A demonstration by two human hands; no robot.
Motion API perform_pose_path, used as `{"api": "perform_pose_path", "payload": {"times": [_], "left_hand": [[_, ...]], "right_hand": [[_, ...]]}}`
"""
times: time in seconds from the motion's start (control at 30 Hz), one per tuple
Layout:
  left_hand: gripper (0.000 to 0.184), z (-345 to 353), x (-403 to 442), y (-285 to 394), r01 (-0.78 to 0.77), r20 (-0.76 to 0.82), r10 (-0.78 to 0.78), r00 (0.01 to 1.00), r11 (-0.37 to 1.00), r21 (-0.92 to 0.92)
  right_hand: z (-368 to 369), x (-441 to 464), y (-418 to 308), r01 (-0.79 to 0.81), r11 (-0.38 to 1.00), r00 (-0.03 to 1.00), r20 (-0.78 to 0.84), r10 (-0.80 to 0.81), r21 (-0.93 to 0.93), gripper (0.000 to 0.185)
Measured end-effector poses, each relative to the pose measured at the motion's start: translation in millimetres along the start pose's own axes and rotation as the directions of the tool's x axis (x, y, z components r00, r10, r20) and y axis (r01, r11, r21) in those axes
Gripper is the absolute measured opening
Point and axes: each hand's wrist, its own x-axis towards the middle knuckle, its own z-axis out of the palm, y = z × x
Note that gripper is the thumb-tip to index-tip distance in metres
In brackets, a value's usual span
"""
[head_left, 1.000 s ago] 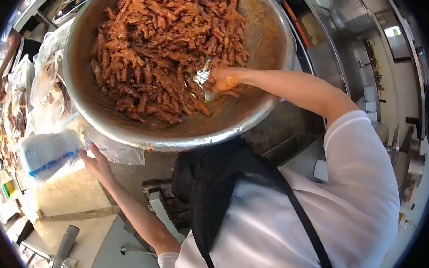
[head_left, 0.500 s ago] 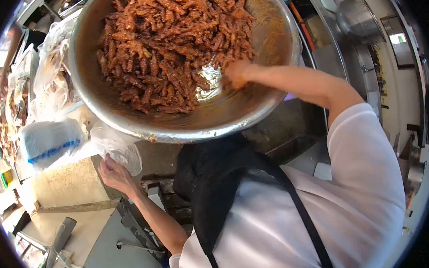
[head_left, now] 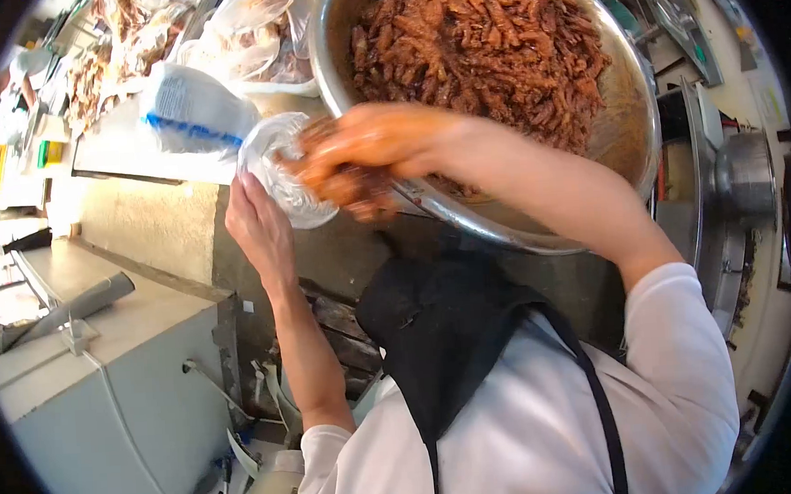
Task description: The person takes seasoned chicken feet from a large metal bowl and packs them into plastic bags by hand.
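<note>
My left hand (head_left: 263, 225) is closed on the near edge of a clear plastic bag (head_left: 264, 155), its round mouth spread open. My right hand (head_left: 390, 138), coated in orange-brown sauce, grips a clump of sauced chicken feet (head_left: 361, 193) at the right side of the bag's mouth. Some of the clump overlaps the bag; the fingers are partly blurred. Behind my right forearm stands a large metal bowl (head_left: 628, 114) with a heap of sauced chicken feet (head_left: 484, 54) in it.
Left of the bowl lie a plastic-wrapped pack with blue print (head_left: 187, 110) and a bag of pale meat pieces (head_left: 264, 44). A grey-white cabinet (head_left: 145, 412) with a cord stands at lower left. Farther right is a metal pot (head_left: 745, 179).
My right hand has left the bowl and moved left to the bag with a clump of chicken feet. The bag's mouth is now spread wider. The view has shifted left.
</note>
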Motion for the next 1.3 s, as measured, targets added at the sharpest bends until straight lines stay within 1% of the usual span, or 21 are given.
{"api": "perform_pose_path", "payload": {"times": [0.07, 0.1, 0.13, 0.23, 0.27, 0.33, 0.43, 0.5, 0.63, 0.7, 0.8, 0.83, 0.93, 1.0, 1.07, 1.1, 1.17, 1.2, 1.23, 1.27, 1.3], "left_hand": [[0.031, -5.6, -8.0, 13.0, -0.028, -0.021, 0.027, 0.999, 0.999, -0.038], [0.031, -3.6, -6.0, 6.6, -0.092, -0.053, 0.09, 0.995, 0.995, -0.031], [0.031, -5.5, -5.0, 1.6, -0.151, -0.082, 0.148, 0.985, 0.988, -0.022], [0.036, -20.0, 5.0, -1.2, -0.229, -0.108, 0.232, 0.967, 0.973, 0.034], [0.035, -15.1, 3.1, 26.0, -0.038, -0.102, 0.007, 0.995, 0.95, -0.31], [0.031, -3.9, 40.2, 18.3, -0.257, -0.093, 0.265, 0.96, 0.962, 0.089], [0.03, 4.9, 116.5, 25.7, -0.401, -0.186, 0.448, 0.874, 0.883, 0.242], [0.031, -21.7, 147.6, 67.6, -0.341, -0.301, 0.367, 0.88, 0.93, 0.138], [0.036, -53.7, 189.1, 95.3, -0.216, -0.273, 0.203, 0.94, 0.976, -0.019], [0.041, -44.1, 202.5, 79.4, -0.18, -0.133, 0.197, 0.971, 0.975, 0.127], [0.048, -12.4, 166.6, 80.5, -0.287, -0.019, 0.287, 0.958, 0.958, -0.004], [0.047, -14.5, 150.6, 96.0, -0.321, -0.109, 0.341, 0.934, 0.932, 0.167], [0.038, -41.7, 172.4, 49.6, -0.365, -0.45, 0.354, 0.82, 0.929, 0.064], [0.039, -52.2, 176.0, 32.6, -0.32, -0.489, 0.473, 0.733, 0.874, 0.366], [0.044, -59.1, 214.8, -54.2, -0.335, -0.026, 0.348, 0.937, 0.919, 0.21], [0.045, -45.0, 186.9, -22.5, -0.453, 0.02, 0.468, 0.884, 0.845, 0.284], [0.039, -50.2, 178.6, -9.9, -0.258, -0.088, 0.318, 0.944, 0.877, 0.406], [0.036, -52.9, 176.1, -10.0, -0.156, -0.144, 0.246, 0.959, 0.876, 0.457], [0.031, -61.8, 192.3, -20.5, -0.334, -0.158, 0.495, 0.854, 0.756, 0.563], [0.031, -76.3, 202.9, -30.5, -0.433, -0.215, 0.561, 0.799, 0.786, 0.442], [0.036, -89.9, 225.6, -35.2, -0.457, -0.309, 0.466, 0.829, 0.883, 0.106]], "right_hand": [[-6.2, 88.7, 39.9, 0.167, 0.986, 0.969, -0.179, -0.169, -0.025, 0.012], [-18.4, 133.6, 63.4, 0.161, 0.947, 0.986, -0.008, -0.165, 0.279, 0.011], [10.3, 127.3, 34.5, 0.107, 0.993, 0.955, -0.283, -0.092, 0.039, 0.013], [20.8, 106.8, 8.3, 0.169, 0.945, 0.936, -0.255, -0.243, -0.281, 0.024], [17.5, 89.0, 6.8, 0.238, 0.914, 0.906, -0.265, -0.331, -0.33, 0.025], [7.8, 66.4, 11.9, 0.411, 0.868, 0.802, -0.342, -0.49, -0.278, 0.025], [-15.9, 15.8, 13.9, 0.584, 0.76, 0.623, -0.443, -0.645, -0.285, 0.022], [-62.7, -13.3, 27.0, 0.279, 0.556, 0.362, -0.45, -0.816, -0.783, 0.02], [-184.1, -82.6, 85.2, -0.328, 0.553, 0.257, -0.635, -0.728, -0.766, 0.01], [-204.9, -110.7, 98.2, -0.64, 0.514, 0.419, -0.82, -0.389, -0.571, 0.023], [-208.1, -112.4, 143.0, -0.589, 0.236, 0.679, -0.631, -0.374, -0.773, 0.041], [-208.8, -111.8, 138.8, -0.667, 0.184, 0.708, -0.691, -0.147, -0.722, 0.053], [-230.4, -131.4, 153.8, -0.573, 0.292, 0.779, -0.62, -0.094, -0.766, 0.05], [-249.3, -154.4, 179.1, -0.636, 0.381, 0.758, -0.637, 0.144, -0.671, 0.043], [-260.6, -177.9, 206.6, -0.706, 0.434, 0.706, -0.598, 0.378, -0.56, 0.036], [-254.8, -186.0, 200.2, -0.721, 0.508, 0.676, -0.639, 0.368, -0.47, 0.034], [-234.1, -201.3, 174.2, -0.709, 0.649, 0.602, -0.715, 0.355, -0.275, 0.031], [-236.3, -197.7, 179.2, -0.662, 0.594, 0.627, -0.772, 0.106, -0.457, 0.029], [-242.1, -189.6, 182.8, -0.619, 0.484, 0.636, -0.756, -0.154, -0.618, 0.028], [-248.1, -181.1, 184.1, -0.582, 0.328, 0.627, -0.668, -0.402, -0.744, 0.026], [-248.3, -169.0, 186.0, -0.575, 0.258, 0.68, -0.629, -0.377, -0.776, 0.026]]}}
